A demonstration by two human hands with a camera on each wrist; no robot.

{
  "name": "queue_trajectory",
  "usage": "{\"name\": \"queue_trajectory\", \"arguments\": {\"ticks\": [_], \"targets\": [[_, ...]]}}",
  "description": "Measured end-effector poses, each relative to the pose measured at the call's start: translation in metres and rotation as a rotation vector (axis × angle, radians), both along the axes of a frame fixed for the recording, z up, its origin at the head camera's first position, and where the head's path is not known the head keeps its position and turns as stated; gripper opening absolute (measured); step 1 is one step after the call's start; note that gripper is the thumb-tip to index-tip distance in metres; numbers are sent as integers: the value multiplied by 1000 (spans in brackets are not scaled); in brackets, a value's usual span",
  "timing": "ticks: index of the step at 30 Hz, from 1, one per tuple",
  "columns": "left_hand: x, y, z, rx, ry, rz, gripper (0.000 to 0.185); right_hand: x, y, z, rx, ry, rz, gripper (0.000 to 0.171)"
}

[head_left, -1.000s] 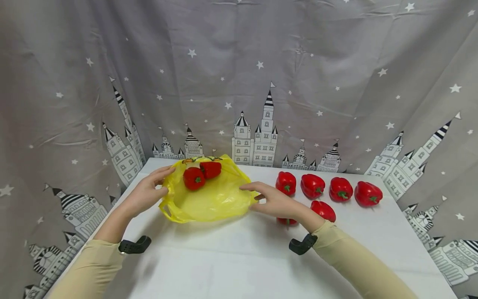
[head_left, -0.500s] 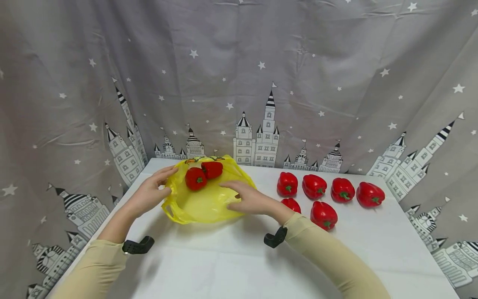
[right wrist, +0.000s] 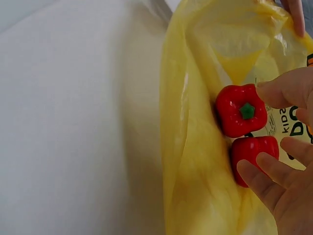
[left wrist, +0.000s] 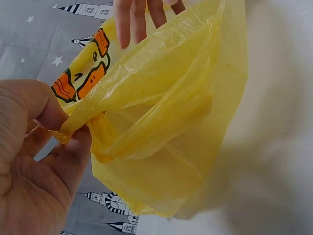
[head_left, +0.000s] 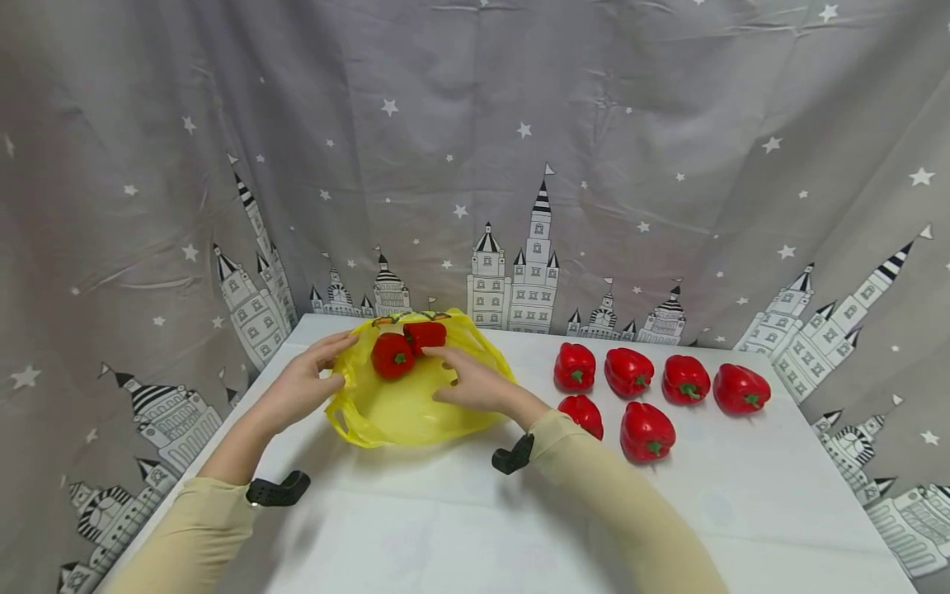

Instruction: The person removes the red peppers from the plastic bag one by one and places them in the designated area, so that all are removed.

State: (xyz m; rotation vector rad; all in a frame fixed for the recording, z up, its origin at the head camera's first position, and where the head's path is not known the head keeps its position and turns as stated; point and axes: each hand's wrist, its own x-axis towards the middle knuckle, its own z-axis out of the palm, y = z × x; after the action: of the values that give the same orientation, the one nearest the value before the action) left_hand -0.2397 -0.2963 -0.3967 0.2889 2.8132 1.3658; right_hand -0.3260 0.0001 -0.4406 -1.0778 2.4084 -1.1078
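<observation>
A thin yellow plastic bag (head_left: 416, 421) with a printed cartoon design lies on the white table, its mouth spread towards me. Two red bell peppers with green stems are inside: one nearer (head_left: 392, 356) and one just behind it (head_left: 425, 334). My left hand (head_left: 303, 389) pinches the bag's left rim between thumb and fingers, as the left wrist view shows. Over the bag's opening reaches my right hand (head_left: 475, 384), fingers spread and nothing gripped. In the right wrist view its fingers (right wrist: 259, 183) overlap one pepper (right wrist: 253, 149); whether they touch it I cannot tell.
Several more red bell peppers stand on the table's right side: a back row with one pepper (head_left: 684, 379) among them, and two in front, including this pepper (head_left: 647, 432). A grey curtain (head_left: 475, 148) printed with castles and stars hangs behind the table.
My right hand has moved left from the bag's right rim to over its opening, near the two peppers. The left hand keeps its hold on the left rim.
</observation>
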Motion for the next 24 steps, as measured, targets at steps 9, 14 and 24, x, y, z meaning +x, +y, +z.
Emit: {"name": "queue_trajectory", "arguments": {"ticks": [9,14,24], "targets": [[1,2,-1,2,0,4,68,-13,-28,-6,-70,-41,-45,77],[2,1,0,7,4,11,69,-17,-44,-8,-87,-32,-86,77],[4,2,-1,18,1,6,67,-27,-67,-15,-114,-48,-194,69]]}}
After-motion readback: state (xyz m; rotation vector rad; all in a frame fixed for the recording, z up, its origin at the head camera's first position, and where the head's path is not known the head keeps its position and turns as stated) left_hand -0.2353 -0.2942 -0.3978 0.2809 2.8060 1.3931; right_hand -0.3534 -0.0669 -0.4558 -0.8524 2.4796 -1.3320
